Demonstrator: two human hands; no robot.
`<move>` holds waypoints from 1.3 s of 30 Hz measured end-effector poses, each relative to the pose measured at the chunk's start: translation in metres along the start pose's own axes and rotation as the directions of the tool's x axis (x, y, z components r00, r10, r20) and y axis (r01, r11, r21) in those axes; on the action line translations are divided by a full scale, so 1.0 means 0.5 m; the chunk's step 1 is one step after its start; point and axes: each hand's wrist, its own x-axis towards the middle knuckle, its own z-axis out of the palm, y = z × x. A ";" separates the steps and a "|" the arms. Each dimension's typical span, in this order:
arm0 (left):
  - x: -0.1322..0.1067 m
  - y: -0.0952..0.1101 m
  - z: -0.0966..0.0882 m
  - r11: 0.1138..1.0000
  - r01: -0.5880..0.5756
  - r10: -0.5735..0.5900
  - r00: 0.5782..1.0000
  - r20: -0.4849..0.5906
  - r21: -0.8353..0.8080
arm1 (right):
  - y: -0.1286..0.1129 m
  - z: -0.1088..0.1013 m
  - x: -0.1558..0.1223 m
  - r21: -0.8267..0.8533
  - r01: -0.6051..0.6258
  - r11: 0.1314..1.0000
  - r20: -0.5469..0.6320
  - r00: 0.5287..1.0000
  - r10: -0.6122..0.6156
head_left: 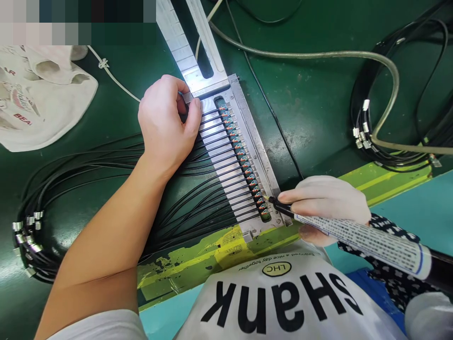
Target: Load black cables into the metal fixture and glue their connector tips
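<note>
A long metal fixture [221, 177] lies tilted on the green table, with several black cables [226, 166] laid side by side across it. Their stripped ends, with small orange and white wires [244, 158], sit in a row over a slot. My bare left hand [170, 118] is closed at the fixture's upper left corner, thumb and curled fingers pinching its edge. In a white glove, my right hand [325, 203] holds a pen-shaped tool [354, 238] with a printed white label and black neck. Its thin tip is near the wire ends at the slot's lower part; contact is unclear.
Coiled black cables with metal connectors lie left [37, 226] and right [364, 127]. A grey hose [300, 55] crosses the back. At upper left rests a white printed cloth [46, 104]. The table's front edge is a worn yellow-green strip [187, 262], close to my shirt.
</note>
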 end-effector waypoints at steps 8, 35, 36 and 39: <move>0.003 0.005 -0.002 0.998 -0.035 0.036 0.999 -0.016 0.043 | -0.009 0.005 -0.004 0.028 -0.033 0.999 -0.068 0.997 0.034; 0.004 0.004 -0.002 0.998 -0.037 0.037 0.999 -0.011 0.050 | 0.002 0.006 -0.001 0.027 -0.010 1.000 -0.041 0.999 0.011; 0.004 0.004 -0.002 0.998 -0.039 0.040 0.999 -0.010 0.054 | 0.002 0.006 -0.002 0.028 -0.014 1.000 -0.037 0.999 0.015; 0.003 0.003 0.000 0.997 -0.042 0.043 0.999 -0.012 0.058 | 0.003 0.005 -0.004 0.018 -0.029 0.999 -0.026 0.999 0.029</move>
